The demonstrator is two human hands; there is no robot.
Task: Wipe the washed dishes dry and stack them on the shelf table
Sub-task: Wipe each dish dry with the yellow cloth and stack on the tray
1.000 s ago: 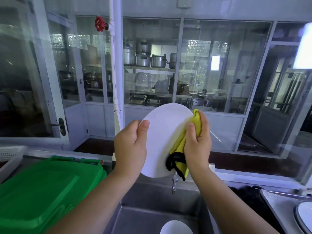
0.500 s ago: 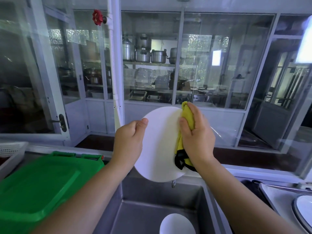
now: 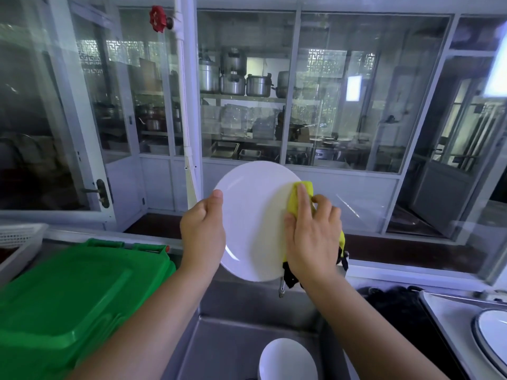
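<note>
White plate (image 3: 252, 215): upright, face toward you, held in the air above the steel sink (image 3: 233, 338) and level with the window sill behind it.

Your left hand (image 3: 203, 231) grips the plate's left rim. The thumb lies on the front face near the edge; the other fingers go behind the plate and are hidden.

Your right hand (image 3: 312, 237) presses a yellow cloth (image 3: 301, 192) against the right side of the plate's face. The index finger lies straight along the cloth, the thumb rests on the plate, and the remaining fingers curl at the plate's right edge, bunching the cloth. A black-trimmed end of the cloth hangs below your wrist, just in front of the tap (image 3: 281, 289).

Inside the sink, near the bottom edge of the view, a white bowl (image 3: 288, 360) sits on the steel floor.

Left of the sink: green bin lid (image 3: 68, 297), and a white perforated basket (image 3: 19, 237) beyond it.

Far right: a second plate (image 3: 493, 333) with a dark rim line lies flat on a tray, partly cut off by the frame.
</note>
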